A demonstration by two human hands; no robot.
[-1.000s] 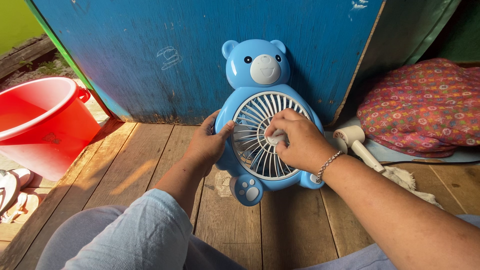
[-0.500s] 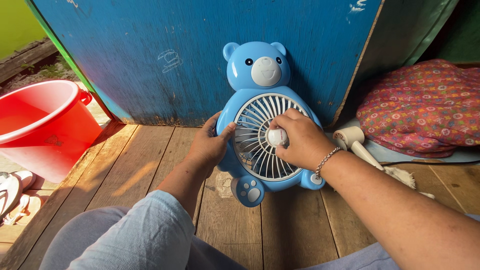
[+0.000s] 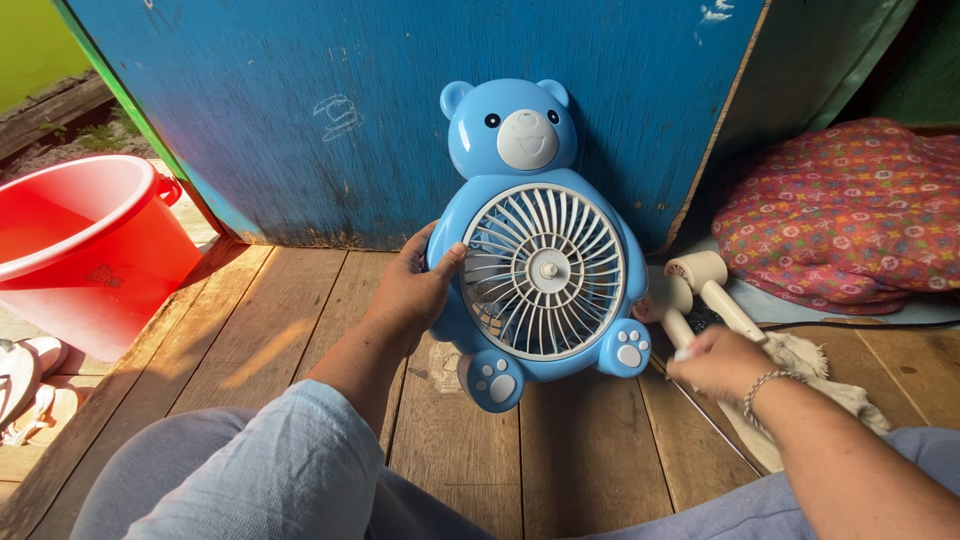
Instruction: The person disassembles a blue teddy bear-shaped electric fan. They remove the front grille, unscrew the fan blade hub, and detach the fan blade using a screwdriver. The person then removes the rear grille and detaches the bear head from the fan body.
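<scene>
A blue bear-shaped fan (image 3: 540, 250) with a white round grille stands upright on the wooden floor (image 3: 250, 330), leaning against a blue painted wall (image 3: 300, 110). My left hand (image 3: 420, 285) grips the fan's left edge, thumb on the grille rim. My right hand (image 3: 722, 365) is low at the right, clear of the fan, above a pale cloth (image 3: 825, 375). Its fingers are curled, and a small white part (image 3: 683, 353) shows at the fingertips. The grille's centre shows a bare small hub.
A red bucket (image 3: 80, 250) stands at the left, with sandals (image 3: 25, 375) beside it. Two cream handled objects (image 3: 700, 285) lie right of the fan. A patterned cushion (image 3: 850, 215) sits at the far right, and a dark cable (image 3: 860, 323) runs below it.
My right hand has left the centre of the grille and moved down to the right, towards the cloth. My left hand stays on the fan's side.
</scene>
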